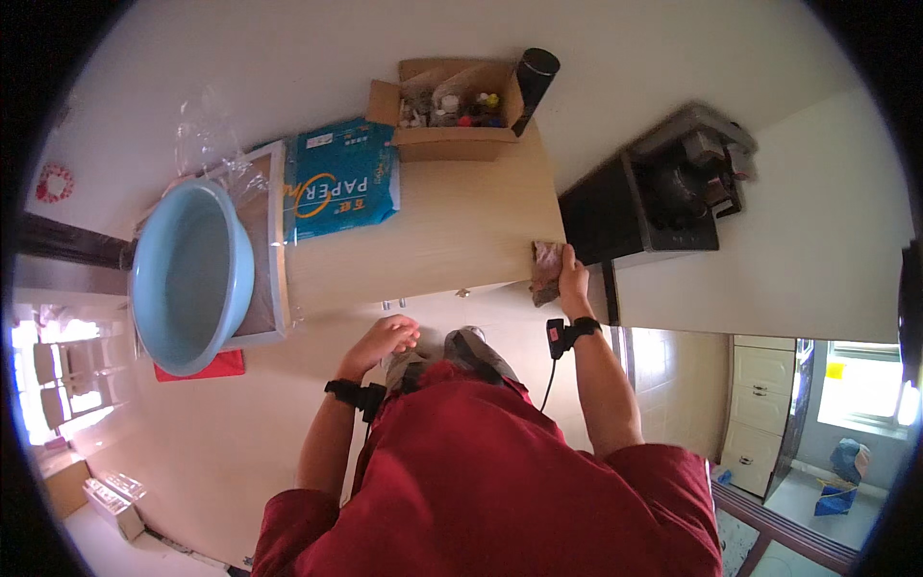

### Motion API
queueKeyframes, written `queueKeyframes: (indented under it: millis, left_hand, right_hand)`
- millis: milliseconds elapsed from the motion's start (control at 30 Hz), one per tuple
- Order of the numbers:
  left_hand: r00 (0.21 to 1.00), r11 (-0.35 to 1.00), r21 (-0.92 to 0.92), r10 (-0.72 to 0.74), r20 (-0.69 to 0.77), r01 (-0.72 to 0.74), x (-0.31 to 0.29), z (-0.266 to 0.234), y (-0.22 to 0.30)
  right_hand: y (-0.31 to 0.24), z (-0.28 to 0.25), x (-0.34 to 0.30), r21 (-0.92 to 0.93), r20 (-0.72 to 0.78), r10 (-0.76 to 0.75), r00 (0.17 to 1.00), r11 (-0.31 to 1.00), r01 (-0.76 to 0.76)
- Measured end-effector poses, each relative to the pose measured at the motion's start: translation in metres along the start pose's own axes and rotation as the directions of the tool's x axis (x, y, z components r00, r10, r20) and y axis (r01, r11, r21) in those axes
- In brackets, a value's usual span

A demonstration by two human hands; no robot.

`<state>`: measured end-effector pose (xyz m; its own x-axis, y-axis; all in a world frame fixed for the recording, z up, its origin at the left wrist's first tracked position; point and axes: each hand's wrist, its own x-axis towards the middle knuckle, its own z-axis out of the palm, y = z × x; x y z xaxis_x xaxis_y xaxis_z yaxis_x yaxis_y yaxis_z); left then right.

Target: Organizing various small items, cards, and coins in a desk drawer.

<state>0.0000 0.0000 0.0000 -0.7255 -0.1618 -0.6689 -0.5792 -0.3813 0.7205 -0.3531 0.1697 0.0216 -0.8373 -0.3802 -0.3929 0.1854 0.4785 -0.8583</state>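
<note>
My right hand (574, 285) grips a crumpled, pinkish-brown cloth (547, 263) at the near right corner of a light wooden table (461, 226). Part of the cloth lies on the tabletop, and part hangs over the edge. In front of my body, just off the table's near side, is my left hand (386, 338). Its fingers are loosely bent and a little apart, with nothing visible in them. Both wrists wear black straps with small devices.
A light blue basin (242, 260) stands at the table's left end, over a framed panel (280, 221). Behind are a blue paper package (332, 216), a cardboard box (457, 144) of small items and a black cylinder (538, 69). A black appliance (601, 212) borders the right side.
</note>
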Motion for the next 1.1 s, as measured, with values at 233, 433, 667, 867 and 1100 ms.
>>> queueKeyframes:
  millis: [233, 433, 667, 867, 1100]
  left_hand:
    - [0.993, 0.855, -0.514, -0.003, -0.121, -0.060, 0.106, 0.073, 0.028]
    - [0.870, 0.874, -0.480, -0.176, -0.460, -0.077, 0.133, 0.105, 0.027]
    - [0.886, 0.943, -0.331, -0.181, -0.427, 0.033, 0.105, 0.132, -0.008]
    - [0.906, 0.928, -0.358, -0.235, -0.351, 0.103, 0.074, 0.155, -0.012]
    - [0.898, 0.924, -0.371, -0.238, -0.371, 0.091, 0.065, 0.168, -0.032]
  right_hand:
    - [0.048, -0.092, -0.025, 0.227, 0.132, 0.016, 0.991, 0.973, -0.046]
    - [0.102, -0.187, -0.061, 0.368, 0.012, 0.345, 0.939, 0.871, -0.325]
    - [0.100, -0.238, -0.024, 0.361, 0.024, 0.139, 0.990, 0.922, -0.138]
    - [-0.013, -0.167, 0.041, 0.255, 0.014, -0.161, 0.987, 0.955, 0.152]
    - [-0.042, -0.094, 0.039, 0.337, 0.169, -0.264, 0.949, 0.921, 0.196]
